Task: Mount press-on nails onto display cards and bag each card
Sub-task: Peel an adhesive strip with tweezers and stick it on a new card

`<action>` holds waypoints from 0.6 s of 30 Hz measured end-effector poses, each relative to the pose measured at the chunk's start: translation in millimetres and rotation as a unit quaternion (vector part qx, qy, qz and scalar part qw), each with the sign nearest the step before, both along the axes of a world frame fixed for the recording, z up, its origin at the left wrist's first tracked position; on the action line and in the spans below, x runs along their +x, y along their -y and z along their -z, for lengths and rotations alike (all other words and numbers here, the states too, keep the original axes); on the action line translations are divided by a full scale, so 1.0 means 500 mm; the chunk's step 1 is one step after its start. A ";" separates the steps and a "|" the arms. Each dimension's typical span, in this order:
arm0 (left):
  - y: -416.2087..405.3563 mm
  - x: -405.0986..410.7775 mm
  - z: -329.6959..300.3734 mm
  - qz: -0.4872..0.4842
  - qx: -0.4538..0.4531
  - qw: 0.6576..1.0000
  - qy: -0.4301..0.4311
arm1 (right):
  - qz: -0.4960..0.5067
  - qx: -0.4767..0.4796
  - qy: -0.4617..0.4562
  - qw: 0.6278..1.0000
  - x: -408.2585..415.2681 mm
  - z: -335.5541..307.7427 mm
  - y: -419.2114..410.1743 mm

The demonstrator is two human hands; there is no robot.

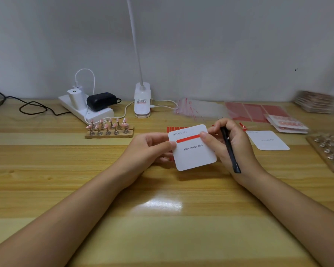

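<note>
We see a white display card [193,151] printed "Handmade Nail" held just above the wooden table [104,189], tilted slightly, between both hands. The left hand [150,149] pinches the card's left edge, its fingers [167,145] curled round that edge with the thumb on the face. The right hand [228,143] presses its thumb on the right end of a red adhesive strip [187,139] that runs across the upper part of the card, while its other fingers are curled round a black tool [229,151] that slants down across the palm; we cannot tell what kind of tool it is. Behind the card, a row of further red strips [174,129] lies on the table. To the left stands a wooden holder [109,132] carrying pink press-on nails [108,125] on small stands. To the right lies a second white card [267,140], flat on the table, and beyond it finished cards with nails [287,124] near clear bags [199,108] and red sheets [255,111]. At the back we see a white power strip [87,110] and a clip lamp [142,101].
</note>
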State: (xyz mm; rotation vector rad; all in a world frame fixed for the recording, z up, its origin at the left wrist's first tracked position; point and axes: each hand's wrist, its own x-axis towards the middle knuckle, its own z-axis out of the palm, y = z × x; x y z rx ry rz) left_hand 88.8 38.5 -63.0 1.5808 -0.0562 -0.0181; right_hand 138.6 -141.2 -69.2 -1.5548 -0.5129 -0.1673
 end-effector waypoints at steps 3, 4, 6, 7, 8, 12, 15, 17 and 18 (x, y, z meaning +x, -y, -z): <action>0.000 0.002 0.003 -0.005 0.015 1.000 -0.003 | 0.032 -0.013 0.022 0.999 0.001 0.002 -0.009; 0.000 0.003 0.004 -0.010 0.013 1.000 -0.007 | 0.050 -0.002 0.032 0.998 0.000 0.000 -0.011; -0.001 0.003 0.005 -0.015 0.006 1.000 -0.014 | 0.104 -0.004 0.098 0.990 -0.003 -0.005 -0.008; -0.002 0.004 0.005 -0.016 0.007 1.000 -0.016 | 0.125 -0.027 0.161 0.979 -0.004 -0.007 -0.003; -0.002 0.005 0.005 -0.016 0.011 1.000 -0.017 | 0.129 -0.050 0.220 0.966 -0.007 -0.007 0.000; -0.001 0.007 0.009 -0.022 0.034 0.999 -0.021 | 0.049 -0.127 0.299 0.945 -0.023 0.000 -0.010; -0.001 0.008 0.007 -0.023 0.019 0.999 -0.026 | 0.041 -0.163 0.334 0.928 -0.013 0.006 -0.012; 0.000 0.008 0.005 -0.021 0.010 0.999 -0.027 | 0.053 -0.182 0.344 0.920 -0.009 0.008 -0.010; 0.001 0.008 0.004 -0.021 0.007 0.999 -0.026 | 0.053 -0.187 0.342 0.919 -0.009 0.009 -0.008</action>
